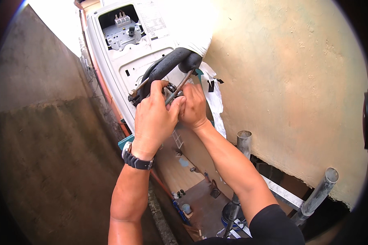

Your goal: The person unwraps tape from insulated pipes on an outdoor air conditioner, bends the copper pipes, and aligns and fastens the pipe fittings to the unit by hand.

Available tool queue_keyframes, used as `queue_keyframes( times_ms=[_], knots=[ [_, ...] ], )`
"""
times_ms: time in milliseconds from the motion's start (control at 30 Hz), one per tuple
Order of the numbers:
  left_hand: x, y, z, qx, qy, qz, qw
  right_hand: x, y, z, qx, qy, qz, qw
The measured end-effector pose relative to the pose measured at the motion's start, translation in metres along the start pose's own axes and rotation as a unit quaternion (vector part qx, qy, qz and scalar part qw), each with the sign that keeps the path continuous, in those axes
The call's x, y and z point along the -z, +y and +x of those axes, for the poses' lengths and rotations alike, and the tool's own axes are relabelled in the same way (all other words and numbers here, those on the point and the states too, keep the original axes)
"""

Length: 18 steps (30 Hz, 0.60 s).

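My left hand [157, 116] is closed around a small dark metal tool [171, 87] with round, shiny parts, set against a thin copper pipe [185, 78]. My right hand [195, 105] grips the pipe from the right, its fingers partly hidden behind it. Both thumbs come close together near the pipe's lower end. Thick black foam insulation [169, 65] arches just above my hands, and the pipe comes out below its bend. Behind it stands a white outdoor air-conditioner unit [129, 65] with an uncovered terminal block [122, 19]. White wrapping [198, 43] covers the insulation farther up.
A beige wall [290, 81] rises on the right and a grey concrete wall [37, 134] on the left. Metal scaffold or ladder tubes [321, 192] stand at the lower right. Far below lies a floor [204, 200] with a bucket [229, 216] and small items.
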State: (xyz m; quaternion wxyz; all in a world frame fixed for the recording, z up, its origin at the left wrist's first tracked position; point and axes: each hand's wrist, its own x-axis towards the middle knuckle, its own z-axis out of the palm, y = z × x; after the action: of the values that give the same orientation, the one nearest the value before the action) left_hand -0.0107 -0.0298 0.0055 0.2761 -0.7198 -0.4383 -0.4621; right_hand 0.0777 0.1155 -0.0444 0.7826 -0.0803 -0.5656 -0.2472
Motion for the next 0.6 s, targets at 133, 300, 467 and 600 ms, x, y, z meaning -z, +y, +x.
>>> queue_keyframes(
  times_ms=[133, 300, 467, 600],
  knots=[
    [-0.002, 0.001, 0.002, -0.003, 0.013, -0.004, 1.0, -0.003, 0.003, 0.001, 0.0, 0.026, 0.027, 0.999],
    [0.002, -0.005, 0.003, 0.003, 0.027, -0.003, 1.0, 0.035, -0.034, 0.002, -0.147, -0.074, 0.053, 0.985],
    [0.002, 0.001, 0.009, -0.006, 0.008, 0.025, 1.0, 0.059, -0.017, 0.017, -0.088, -0.107, 0.162, 0.977],
    [-0.002, -0.005, 0.0, -0.017, 0.017, -0.001, 1.0, 0.04, -0.015, 0.023, -0.321, -0.045, 0.53, 0.783]
  ],
)
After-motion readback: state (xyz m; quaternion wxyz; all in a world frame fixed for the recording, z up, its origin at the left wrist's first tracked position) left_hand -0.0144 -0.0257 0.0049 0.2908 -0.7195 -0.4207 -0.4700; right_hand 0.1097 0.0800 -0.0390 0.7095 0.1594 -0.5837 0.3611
